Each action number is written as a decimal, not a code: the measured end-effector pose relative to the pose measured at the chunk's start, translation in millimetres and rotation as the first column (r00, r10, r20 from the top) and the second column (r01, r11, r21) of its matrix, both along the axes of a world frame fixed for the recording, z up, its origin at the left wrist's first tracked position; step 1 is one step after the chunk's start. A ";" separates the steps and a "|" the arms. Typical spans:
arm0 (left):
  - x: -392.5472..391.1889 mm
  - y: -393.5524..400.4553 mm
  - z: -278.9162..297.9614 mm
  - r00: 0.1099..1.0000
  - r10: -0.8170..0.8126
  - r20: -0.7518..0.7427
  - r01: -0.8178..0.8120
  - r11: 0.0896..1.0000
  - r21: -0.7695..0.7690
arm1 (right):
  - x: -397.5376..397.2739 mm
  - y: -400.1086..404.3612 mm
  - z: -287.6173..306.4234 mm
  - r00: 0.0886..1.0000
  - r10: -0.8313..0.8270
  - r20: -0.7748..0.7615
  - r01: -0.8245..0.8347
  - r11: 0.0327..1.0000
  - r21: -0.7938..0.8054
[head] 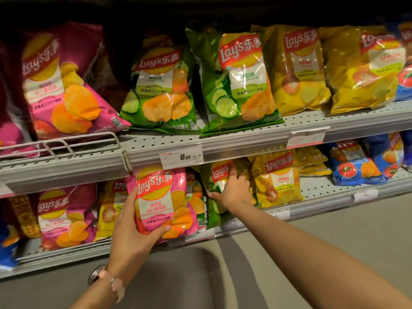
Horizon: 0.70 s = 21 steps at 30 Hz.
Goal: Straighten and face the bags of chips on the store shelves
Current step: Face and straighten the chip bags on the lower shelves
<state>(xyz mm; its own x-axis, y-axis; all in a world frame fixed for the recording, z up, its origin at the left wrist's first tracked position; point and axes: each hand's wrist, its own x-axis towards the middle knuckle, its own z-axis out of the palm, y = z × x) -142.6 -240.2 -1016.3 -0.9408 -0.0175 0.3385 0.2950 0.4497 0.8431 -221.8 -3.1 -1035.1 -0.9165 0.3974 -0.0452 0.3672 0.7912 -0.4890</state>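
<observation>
Here, left hand (130, 228) around pink bag (162, 197)

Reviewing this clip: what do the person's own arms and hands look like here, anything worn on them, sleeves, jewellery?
Both forearms are bare, with no sleeves or gloves in view. The left hand has a round metallic watch at the wrist, and beside it a bracelet of pale pink beads. The right hand and its wrist show nothing worn: no ring, band or watch that I can make out.

The held bag (163, 204) is pink with orange chips and a red-and-yellow logo. Green bags (238, 83) show cucumber slices. Yellow bags (298, 70) sit beside blue bags (356, 166). The grey shelf (223, 139) is dotted with holes.
</observation>
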 end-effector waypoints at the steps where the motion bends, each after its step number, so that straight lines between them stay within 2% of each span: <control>1: 0.7 -1.3 0.5 1.000 0.001 -0.004 -0.001 1.000 0.003 | -2.0 1.1 0.5 0.999 0.017 0.031 -0.017 1.000 -0.006; 5: 0.6 -1.0 -1.4 0.999 0.009 0.054 -0.010 0.999 0.035 | -4.8 8.0 1.7 0.995 0.086 0.057 -0.082 0.994 -0.076; 10: -1.9 8.9 -12.0 0.993 -0.010 0.114 0.002 0.998 0.068 | 5.5 16.8 11.4 0.995 0.081 -0.063 -0.099 0.915 -0.391; 14: -2.8 26.7 -15.9 0.991 -0.036 0.129 0.026 0.997 0.077 | 31.8 19.5 29.1 0.964 0.137 -0.228 -0.215 0.906 -0.365; 17: -1.3 44.9 -17.2 0.991 -0.048 0.121 0.041 0.997 0.062 | 58.4 13.2 44.2 0.946 0.208 -0.249 -0.318 0.747 -0.584; 19: 2.4 58.7 -17.1 0.993 -0.054 0.105 0.050 0.998 0.038 | 73.2 8.7 49.4 0.945 0.218 -0.242 -0.326 0.643 -0.693; 21: 7.5 72.7 -15.4 0.996 -0.061 0.062 0.063 0.998 -0.022 | 83.1 7.3 48.7 0.947 0.175 -0.268 -0.317 0.629 -0.709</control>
